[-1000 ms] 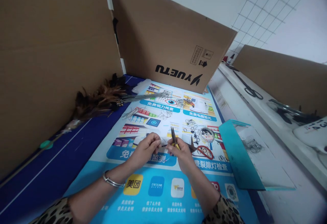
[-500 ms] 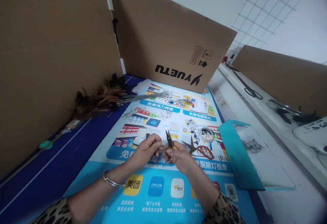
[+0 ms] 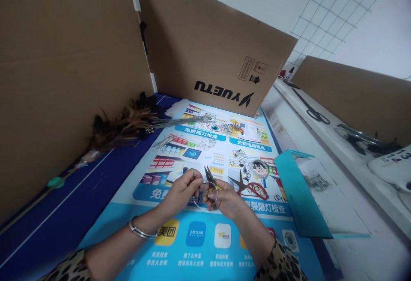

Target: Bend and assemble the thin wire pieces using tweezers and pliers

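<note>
Just above the printed mat, my two hands work close together. My right hand (image 3: pixel 223 196) is closed around needle-nose pliers (image 3: pixel 209 175) with yellow handles, their jaws pointing up and away from me. A thin silvery wire ring (image 3: pixel 215 185) curves in front of the right fingers. My left hand (image 3: pixel 189 187) is closed in a pinch at the left end of this wire, and a thin loop hangs below its fingertips. Exactly how the wire passes between the fingers is hidden. Beside the right hand lie scissors (image 3: pixel 255 189) with red handles, blades apart.
Black and silvery rings (image 3: pixel 242 163) lie near a round clear dish (image 3: pixel 260 168). A teal folder (image 3: pixel 305 199) stands at the right. Thin wires (image 3: pixel 180 122) and brown feathers (image 3: pixel 125 120) lie at the left. A cardboard wall (image 3: pixel 208 37) closes off the back.
The wire ring between my hands has turned and now shows as a wider curve. The plier tips have shifted slightly left and lower. Both hands stay in nearly the same place.
</note>
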